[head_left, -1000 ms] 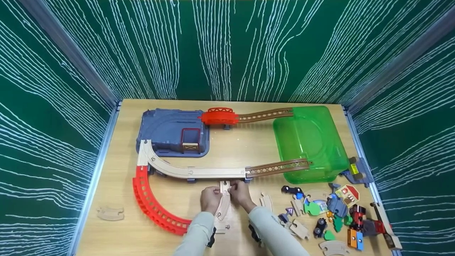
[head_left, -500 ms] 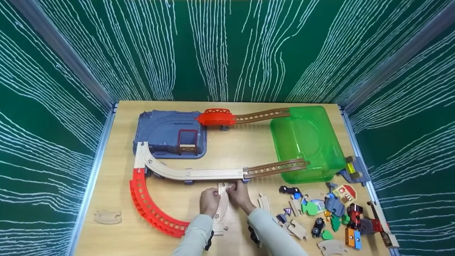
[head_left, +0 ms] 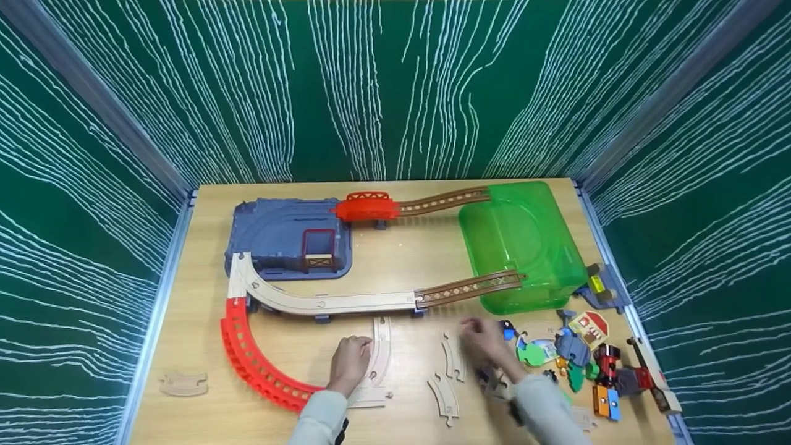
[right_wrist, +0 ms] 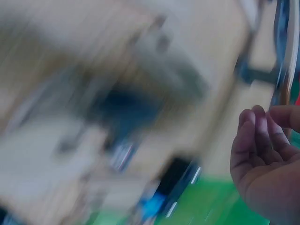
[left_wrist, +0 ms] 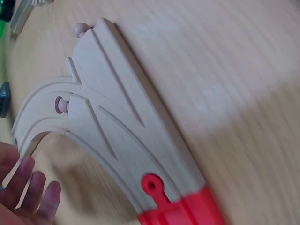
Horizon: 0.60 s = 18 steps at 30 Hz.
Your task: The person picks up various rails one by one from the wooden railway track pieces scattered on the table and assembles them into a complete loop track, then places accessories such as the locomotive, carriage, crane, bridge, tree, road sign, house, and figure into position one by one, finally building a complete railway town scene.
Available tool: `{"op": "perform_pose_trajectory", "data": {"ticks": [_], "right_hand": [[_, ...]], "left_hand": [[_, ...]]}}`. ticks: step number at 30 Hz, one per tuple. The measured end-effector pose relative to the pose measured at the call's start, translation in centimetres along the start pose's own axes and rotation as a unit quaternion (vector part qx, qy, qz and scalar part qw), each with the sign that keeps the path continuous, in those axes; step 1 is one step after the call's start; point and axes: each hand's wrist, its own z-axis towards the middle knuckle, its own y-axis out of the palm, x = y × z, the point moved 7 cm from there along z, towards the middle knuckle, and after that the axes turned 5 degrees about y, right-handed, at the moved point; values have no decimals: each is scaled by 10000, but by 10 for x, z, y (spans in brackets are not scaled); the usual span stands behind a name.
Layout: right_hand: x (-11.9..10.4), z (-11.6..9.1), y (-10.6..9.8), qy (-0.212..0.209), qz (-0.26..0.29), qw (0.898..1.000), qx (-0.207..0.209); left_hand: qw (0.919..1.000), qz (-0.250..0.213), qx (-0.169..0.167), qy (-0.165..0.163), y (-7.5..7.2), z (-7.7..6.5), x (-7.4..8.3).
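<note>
A curved wooden track (head_left: 382, 352) lies near the front middle, joined to one branch of a wooden switch track (left_wrist: 122, 112). That switch track connects to the red track (head_left: 272, 377) at its other end. Beside the curve's left edge is my left hand (head_left: 351, 363), its fingers (left_wrist: 28, 187) loosely bent, with fingertips right at the wood. My right hand (head_left: 491, 346) is over the left side of the loose toy pieces, blurred by motion. In the right wrist view its fingers (right_wrist: 248, 136) are loosely curled, holding nothing.
Two short curved tracks (head_left: 453, 358) (head_left: 444, 397) lie between the hands. Loose toys, including a house block (head_left: 589, 327), crowd the right side. Behind stand a grey base (head_left: 284, 241), a raised wooden track (head_left: 364, 303) and a green translucent tunnel (head_left: 525, 247). One track (head_left: 184, 384) lies far left.
My right hand has let go of the curved track and moved right, over the loose pieces. The left hand has slid slightly down beside the curve. The head view has shifted a little.
</note>
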Motion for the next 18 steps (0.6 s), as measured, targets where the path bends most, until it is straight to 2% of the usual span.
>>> {"op": "perform_pose_trajectory", "data": {"ticks": [3,4,7,9,12,15,18], "right_hand": [[25,-5,-35,499,-791,9950,345],[31,-7,-44,635,-1159,9905,386],[48,-13,-59,884,-2126,9723,413],[57,-16,-61,1070,-2534,9602,477],[66,-19,-60,1088,-2967,9460,724],[70,-20,-57,936,-3230,9373,914],[70,-19,-53,719,-3490,9287,1026]], "left_hand": [[9993,137,-168,309,-2,-8,3],[9990,135,-241,349,-2,-11,4],[9964,247,-343,739,0,-18,10],[9931,366,-436,1027,3,-22,17],[9846,763,-631,1440,9,-25,25],[9768,1156,-947,1534,17,-28,27],[9704,1498,-1195,1467,24,-29,26]]}}
